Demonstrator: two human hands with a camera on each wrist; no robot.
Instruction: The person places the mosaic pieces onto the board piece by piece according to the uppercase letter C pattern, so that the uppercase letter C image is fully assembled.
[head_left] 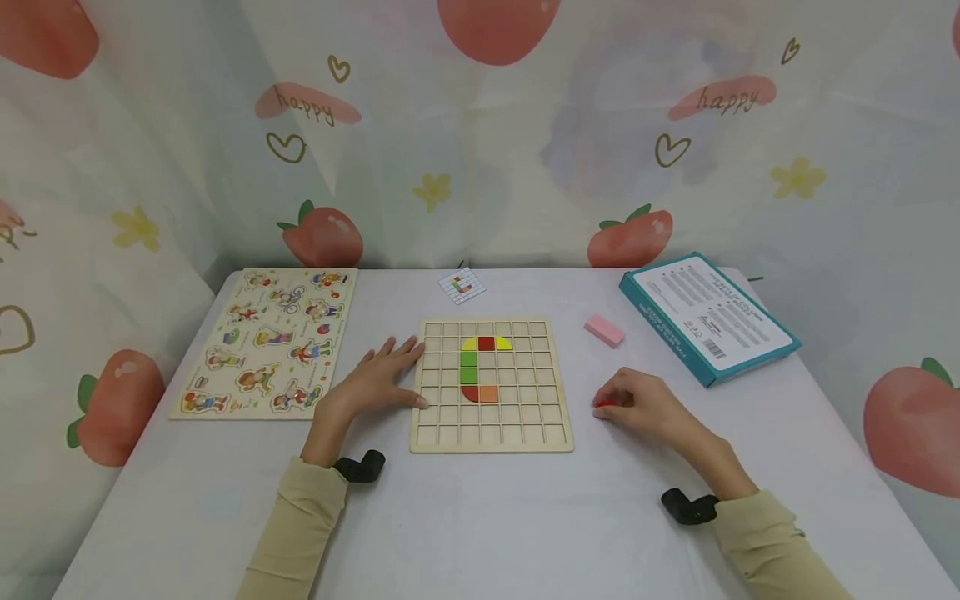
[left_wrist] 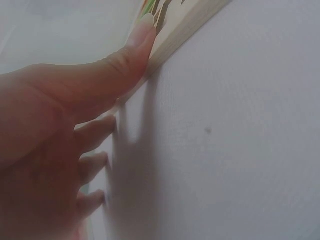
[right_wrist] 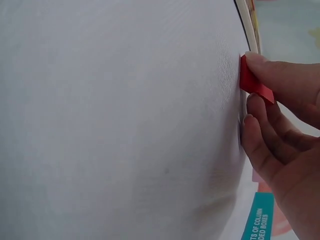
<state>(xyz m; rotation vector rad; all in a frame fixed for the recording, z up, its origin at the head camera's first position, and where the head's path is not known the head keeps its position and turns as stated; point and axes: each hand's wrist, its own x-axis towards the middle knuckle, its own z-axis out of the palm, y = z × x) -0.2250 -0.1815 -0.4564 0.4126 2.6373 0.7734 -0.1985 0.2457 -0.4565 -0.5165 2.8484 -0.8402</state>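
A wooden grid board point(head_left: 525, 417) lies mid-table, with several coloured pieces in its cells: yellow quarter-rounds point(head_left: 504, 343) on either side of a red square point(head_left: 486, 343), green squares point(head_left: 468, 367) below on the left, then a red quarter-round point(head_left: 470, 392) and an orange square point(head_left: 488, 393). My left hand point(head_left: 378, 379) rests at the board's left edge, fingers spread, thumb on the rim. Right of the board, my right hand point(head_left: 641, 404) pinches a small red block point(right_wrist: 252, 82) between thumb and fingers, low over the table.
A pink block point(head_left: 603, 330) and a teal-edged box point(head_left: 708, 317) lie at the right. Behind the board is a small pattern card point(head_left: 462, 286). At the left lies a picture puzzle board point(head_left: 262, 346). A printed curtain point(head_left: 480, 167) hangs behind the table.
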